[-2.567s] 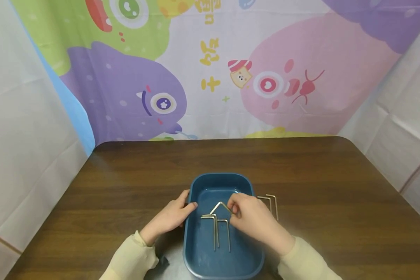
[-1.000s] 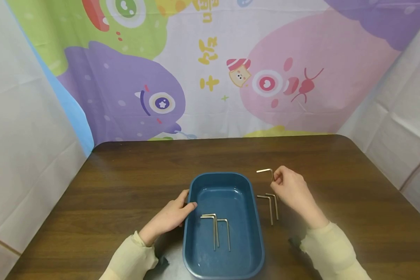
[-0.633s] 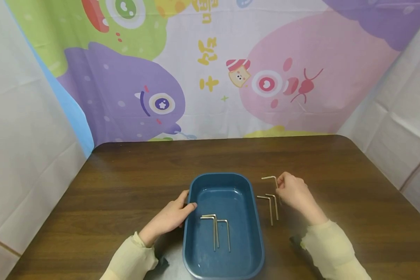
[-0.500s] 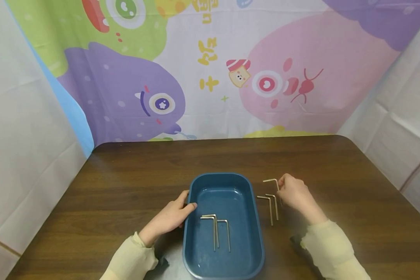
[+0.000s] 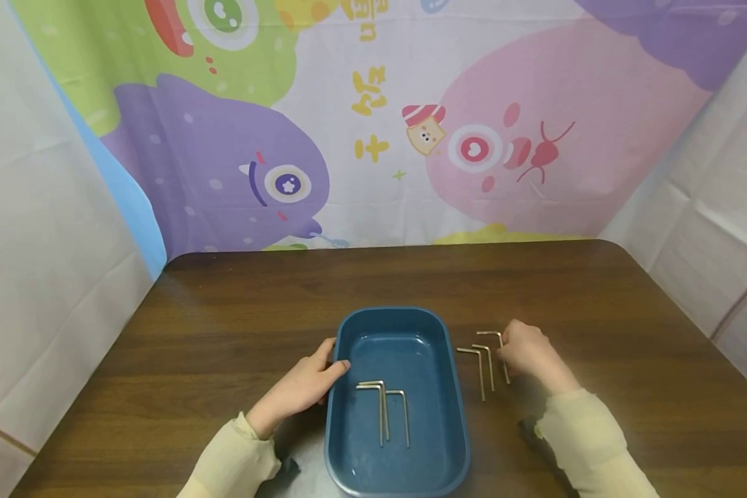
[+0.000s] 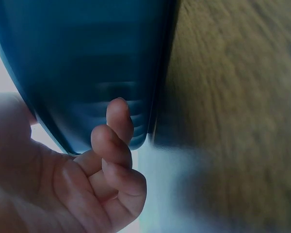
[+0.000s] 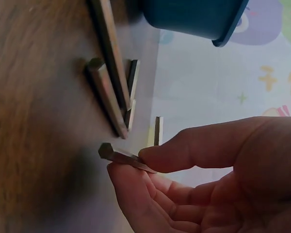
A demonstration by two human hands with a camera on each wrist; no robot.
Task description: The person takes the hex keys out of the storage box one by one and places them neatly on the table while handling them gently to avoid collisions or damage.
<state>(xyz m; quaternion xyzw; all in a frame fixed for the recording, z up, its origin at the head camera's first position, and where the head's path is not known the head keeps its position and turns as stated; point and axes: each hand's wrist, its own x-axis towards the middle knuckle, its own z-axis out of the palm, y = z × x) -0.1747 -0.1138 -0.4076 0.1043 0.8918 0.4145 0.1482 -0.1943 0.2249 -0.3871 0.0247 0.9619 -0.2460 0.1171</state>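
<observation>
My right hand [image 5: 529,353] pinches an L-shaped metal hex key [image 5: 490,333] between thumb and fingers, low over the table at the right of the blue tray [image 5: 392,474]. In the right wrist view the six-sided end of this hex key [image 7: 106,151] sticks out past my fingertips. Just left of it, two more hex keys [image 5: 481,377] lie side by side on the table. Inside the tray rest 3 hex keys [image 5: 406,418], close together. My left hand [image 5: 305,380] holds the tray's left side, thumb over the rim and fingers against the outer wall [image 6: 77,63].
The brown wooden table [image 5: 249,297] reaches back to a cartoon-printed cloth [image 5: 373,200]. White cloths hang at the left [image 5: 50,228] and right [image 5: 728,207].
My right hand has lifted a hex key out of the tray, carried it right, and lowered it beside the two on the table. The left hand has stayed on the tray.
</observation>
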